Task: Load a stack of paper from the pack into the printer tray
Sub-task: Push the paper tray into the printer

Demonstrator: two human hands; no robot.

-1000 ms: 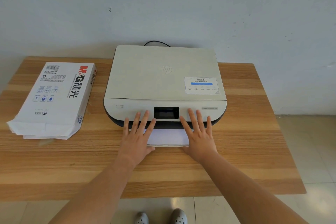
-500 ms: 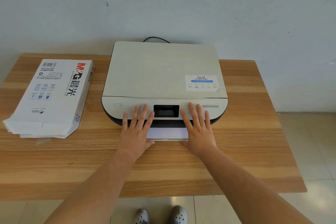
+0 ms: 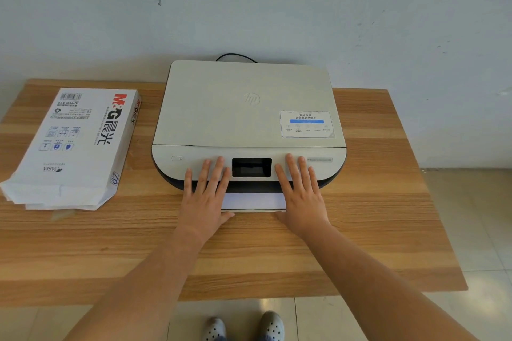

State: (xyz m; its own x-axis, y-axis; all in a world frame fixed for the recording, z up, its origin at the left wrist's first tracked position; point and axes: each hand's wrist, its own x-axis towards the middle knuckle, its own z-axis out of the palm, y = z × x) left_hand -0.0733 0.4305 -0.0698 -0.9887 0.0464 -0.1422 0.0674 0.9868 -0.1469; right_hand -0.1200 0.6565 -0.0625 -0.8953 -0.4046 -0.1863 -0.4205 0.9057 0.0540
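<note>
A white flatbed printer point(image 3: 249, 108) sits at the back middle of the wooden table point(image 3: 374, 202). Its tray point(image 3: 253, 201) sticks out a little at the front, with white paper lying in it. My left hand point(image 3: 206, 196) and my right hand point(image 3: 300, 194) lie flat, fingers spread, on either side of the tray's front, fingertips resting on the printer's front panel beside the dark screen point(image 3: 251, 167). Neither hand holds anything. The white paper pack point(image 3: 74, 147) lies on the table to the left, its near end torn open.
A black cable point(image 3: 235, 57) runs behind the printer against the pale wall. The table's right edge borders a tiled floor point(image 3: 471, 230). My feet in grey shoes point(image 3: 243, 327) stand below the table's front edge.
Both hands have slid slightly forward toward the printer, and the visible strip of tray and paper has become shorter. The pack has not moved.
</note>
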